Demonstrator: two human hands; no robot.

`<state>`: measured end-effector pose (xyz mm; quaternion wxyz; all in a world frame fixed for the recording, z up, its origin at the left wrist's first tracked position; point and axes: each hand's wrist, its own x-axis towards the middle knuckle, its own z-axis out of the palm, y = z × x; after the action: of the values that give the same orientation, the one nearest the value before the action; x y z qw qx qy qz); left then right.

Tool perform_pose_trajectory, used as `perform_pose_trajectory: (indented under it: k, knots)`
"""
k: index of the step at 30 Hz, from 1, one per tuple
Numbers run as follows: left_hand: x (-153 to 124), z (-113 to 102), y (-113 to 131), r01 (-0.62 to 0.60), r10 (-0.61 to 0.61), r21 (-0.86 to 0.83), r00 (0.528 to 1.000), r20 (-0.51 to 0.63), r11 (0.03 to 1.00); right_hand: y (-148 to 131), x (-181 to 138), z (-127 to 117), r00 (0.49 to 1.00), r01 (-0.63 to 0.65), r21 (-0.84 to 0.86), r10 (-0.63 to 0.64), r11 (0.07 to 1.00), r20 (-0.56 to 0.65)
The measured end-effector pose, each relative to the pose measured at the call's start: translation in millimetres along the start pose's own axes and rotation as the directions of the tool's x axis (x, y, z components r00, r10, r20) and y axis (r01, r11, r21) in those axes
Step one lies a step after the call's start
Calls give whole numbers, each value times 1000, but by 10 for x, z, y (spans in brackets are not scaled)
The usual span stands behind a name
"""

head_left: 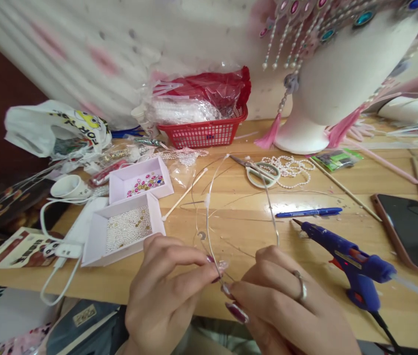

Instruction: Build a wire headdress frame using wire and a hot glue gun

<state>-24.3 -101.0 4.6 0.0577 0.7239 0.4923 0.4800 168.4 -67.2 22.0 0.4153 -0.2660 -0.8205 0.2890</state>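
Observation:
A thin silver wire hoop [209, 207] curves up over the wooden table [253, 217] from between my hands. My left hand [164, 296] pinches the lower end of the wire with thumb and forefinger. My right hand [286, 305], a ring on one finger, pinches the same wire just to the right, fingertips nearly touching the left ones. Both hands hover at the table's near edge.
A blue glue gun [349, 261] lies right of my hands, a blue pen [308, 213] and phone [412, 231] beyond it. Two white bead trays [127, 217] sit left. Scissors [260, 170], pearl strands, a red basket [205, 130] and a white mannequin head [327, 98] stand behind.

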Motion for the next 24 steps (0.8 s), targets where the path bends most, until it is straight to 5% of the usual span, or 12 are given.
perform_pose_trajectory:
  k: [9,12,14,17,20,22,24]
  knots:
    - [-52,44,63,26,-28,-98,999,-20,995,-58,23,-83,993,113,-271,-113,956,15]
    - [-91,95,132,135,-138,-163,990,-10,977,-15,29,-86,992,121,-300,-111,946,52]
    - [-130,128,197,322,-326,-238,945,26,916,45,7,-79,990,134,-299,-112,945,89]
    - [-178,161,269,605,-611,-422,779,139,675,123,-53,-51,989,92,-308,-50,947,143]
    - [-209,164,259,693,-723,-541,659,208,476,153,-114,0,987,65,-337,-10,939,161]
    - [-235,162,214,684,-725,-550,662,189,480,160,-140,38,985,78,-345,-18,935,174]
    - [-275,167,158,641,-680,-543,714,165,542,167,-160,64,984,72,-349,-8,934,180]
